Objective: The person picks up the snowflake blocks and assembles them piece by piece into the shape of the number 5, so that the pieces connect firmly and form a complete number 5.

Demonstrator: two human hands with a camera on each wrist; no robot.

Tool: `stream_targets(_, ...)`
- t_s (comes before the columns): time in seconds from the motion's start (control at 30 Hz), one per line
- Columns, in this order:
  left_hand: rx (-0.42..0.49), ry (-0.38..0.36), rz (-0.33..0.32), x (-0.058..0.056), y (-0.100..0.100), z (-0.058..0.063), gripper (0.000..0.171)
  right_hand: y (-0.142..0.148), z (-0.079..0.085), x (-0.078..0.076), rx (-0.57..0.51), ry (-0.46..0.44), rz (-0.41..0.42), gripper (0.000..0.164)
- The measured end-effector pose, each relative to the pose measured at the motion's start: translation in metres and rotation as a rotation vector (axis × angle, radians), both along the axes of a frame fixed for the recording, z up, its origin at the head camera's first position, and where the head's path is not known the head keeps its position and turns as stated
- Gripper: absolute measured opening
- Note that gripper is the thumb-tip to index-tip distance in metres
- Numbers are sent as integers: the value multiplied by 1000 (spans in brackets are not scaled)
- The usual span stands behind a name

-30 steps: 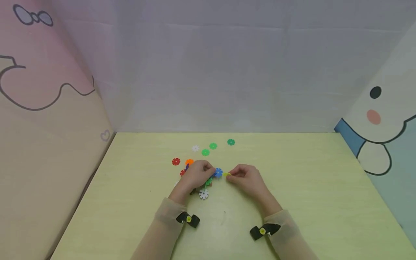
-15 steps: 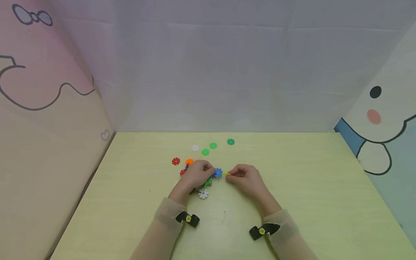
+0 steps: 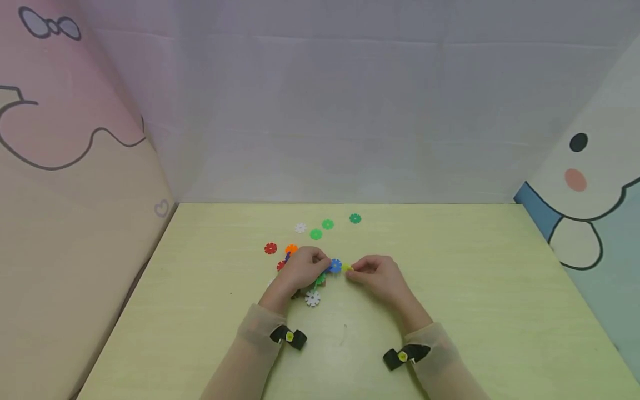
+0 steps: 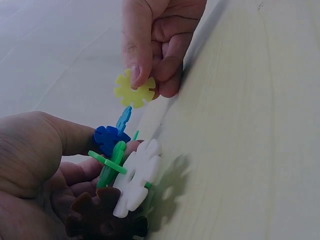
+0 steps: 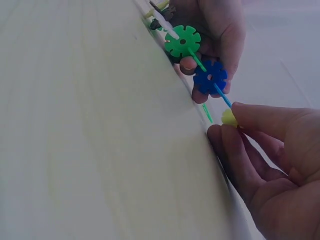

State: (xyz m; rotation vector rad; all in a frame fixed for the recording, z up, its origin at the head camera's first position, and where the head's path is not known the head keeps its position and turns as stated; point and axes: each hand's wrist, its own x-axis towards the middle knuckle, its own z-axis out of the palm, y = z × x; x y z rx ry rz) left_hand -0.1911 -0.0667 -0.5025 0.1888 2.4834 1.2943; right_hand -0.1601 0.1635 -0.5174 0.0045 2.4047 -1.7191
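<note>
From the head view, your two hands work close together over the bench (image 3: 500,278). Your left grip (image 3: 302,269) pinches a chain of joined, notched discs, with the light blue disc (image 3: 335,265) sticking out at the right. Facing it, your right grip (image 3: 381,276) pinches the yellow disc (image 3: 347,268). A red disc (image 3: 270,248) and an orange disc (image 3: 291,249) lie left of the work, probably within easy reach.

In the left wrist view, you pinch the yellow disc by its upper edge, which leaves its lower notches bare. It faces the camera while the light blue disc is turned nearly edge-on, presumably so slots can cross; you cannot tell whether they touch. The white disc (image 4: 142,175) and the brown disc (image 4: 100,215) sit by your left palm.

In the right wrist view, your left fingers clasp the dark blue disc (image 5: 210,77) right next to the light blue one, likely to steady that end. Your right fingers mostly cover the yellow disc.
</note>
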Motion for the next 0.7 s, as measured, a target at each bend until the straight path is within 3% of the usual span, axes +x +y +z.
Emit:
stream_targets(0.27, -2, -1, 3, 0, 1, 1, 19, 0, 1, 2, 24, -26, -37, 14)
stream_targets(0.47, -4, -2, 7, 0, 0, 1, 19, -1, 2, 2, -22, -40, -15, 15)
stream_targets(0.7, 1, -6, 6, -1, 0, -1, 19, -3, 4, 2, -1, -27, -27, 12)
